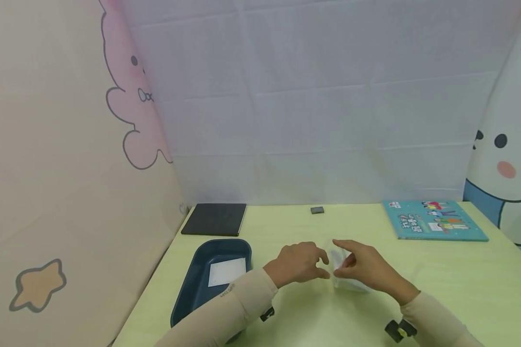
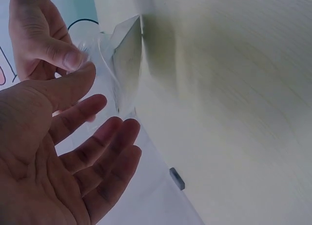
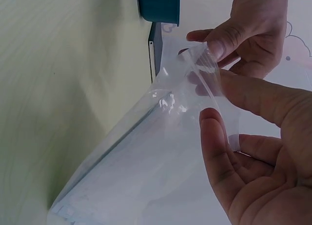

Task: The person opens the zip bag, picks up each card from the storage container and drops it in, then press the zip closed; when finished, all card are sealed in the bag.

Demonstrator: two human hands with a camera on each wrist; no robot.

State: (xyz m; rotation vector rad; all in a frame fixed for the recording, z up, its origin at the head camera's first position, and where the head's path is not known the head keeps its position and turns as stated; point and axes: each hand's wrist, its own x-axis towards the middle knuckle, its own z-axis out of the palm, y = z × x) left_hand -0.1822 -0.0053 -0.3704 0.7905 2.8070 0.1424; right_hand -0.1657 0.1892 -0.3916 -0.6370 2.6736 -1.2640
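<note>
2 hands at a clear plastic bag [image 3: 146, 161] over the pale green desk [image 1: 460, 279].
Right hand [image 1: 369, 267] pinches the bag's mouth; left hand [image 1: 297, 264] fingers [image 2: 105, 152] relaxed, thumb touching it.

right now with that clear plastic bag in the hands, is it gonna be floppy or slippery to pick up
Probably floppy: the clear plastic bag creases and sags where the right hand pinches its mouth. Likely light, since a fingertip pinch lifts its top edge. It may be slippery, as the film looks glossy with bright glints. A flat insert inside could stiffen the lower part somewhat.
</note>
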